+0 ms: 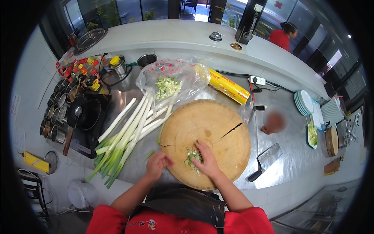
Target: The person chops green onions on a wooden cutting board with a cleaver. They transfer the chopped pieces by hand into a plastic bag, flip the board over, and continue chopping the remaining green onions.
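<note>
A round wooden chopping board (204,122) with a crack at its right lies on the steel worktop in front of me. Chopped scallion (192,158) forms a small pile near its front edge. My right hand (208,161) rests at the pile's right side, thumb and fingers spread around it. At the board's left rim is my left hand (158,164), fingers loosely bent and nothing visible in it. Whole scallions (128,140) lie in a bunch to the left. Behind them, a clear plastic bag (190,79) surrounds more chopped scallion (168,87).
A cleaver (268,158) lies right of the board. Behind are a yellow cling-film box (229,86) and a power strip (257,80). An induction cooker (87,125) with a black pan, seasoning pots and bottles stands left. Plates (304,102) stand far right. A person (282,36) is beyond the counter.
</note>
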Tool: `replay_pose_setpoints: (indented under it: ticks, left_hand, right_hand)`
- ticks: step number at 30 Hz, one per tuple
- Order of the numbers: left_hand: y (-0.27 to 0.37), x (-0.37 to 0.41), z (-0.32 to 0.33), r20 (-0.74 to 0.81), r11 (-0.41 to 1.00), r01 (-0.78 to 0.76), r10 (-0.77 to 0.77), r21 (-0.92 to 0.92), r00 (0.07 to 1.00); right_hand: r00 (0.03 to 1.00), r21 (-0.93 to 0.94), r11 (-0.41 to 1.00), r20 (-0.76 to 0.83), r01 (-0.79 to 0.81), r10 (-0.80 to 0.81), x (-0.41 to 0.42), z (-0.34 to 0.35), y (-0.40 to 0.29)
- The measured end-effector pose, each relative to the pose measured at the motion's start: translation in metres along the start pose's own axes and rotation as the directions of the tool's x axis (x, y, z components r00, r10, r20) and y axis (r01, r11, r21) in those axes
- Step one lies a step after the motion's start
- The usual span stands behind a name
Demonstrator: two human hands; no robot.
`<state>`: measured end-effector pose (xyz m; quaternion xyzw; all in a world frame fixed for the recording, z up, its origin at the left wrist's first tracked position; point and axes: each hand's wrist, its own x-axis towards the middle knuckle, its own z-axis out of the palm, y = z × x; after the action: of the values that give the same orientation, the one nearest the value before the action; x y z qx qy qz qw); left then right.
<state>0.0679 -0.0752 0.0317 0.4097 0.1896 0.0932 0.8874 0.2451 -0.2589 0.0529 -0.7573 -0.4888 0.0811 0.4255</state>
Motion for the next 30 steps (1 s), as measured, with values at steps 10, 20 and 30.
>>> replay_pose_setpoints:
  ticks: [10,20,30]
  left_hand:
    - [-0.028,-0.025,-0.009,0.156,0.722,0.689,-0.690,0.068,0.707]
    - [0.018,-0.013,-0.027,0.313,0.723,0.578,-0.687,0.378,0.656]
    - [0.089,0.123,-0.065,-0.037,0.140,-0.018,0.382,0.990,0.923]
  right_hand:
    - [0.996,-0.082,0.993,-0.016,0.089,-0.091,-0.009,0.022,-0.021]
    - [0.989,-0.364,0.925,-0.061,0.106,-0.137,-0.016,0.036,-0.038]
    - [0.980,-0.452,0.887,-0.113,0.094,-0.162,0.001,0.043,-0.031]
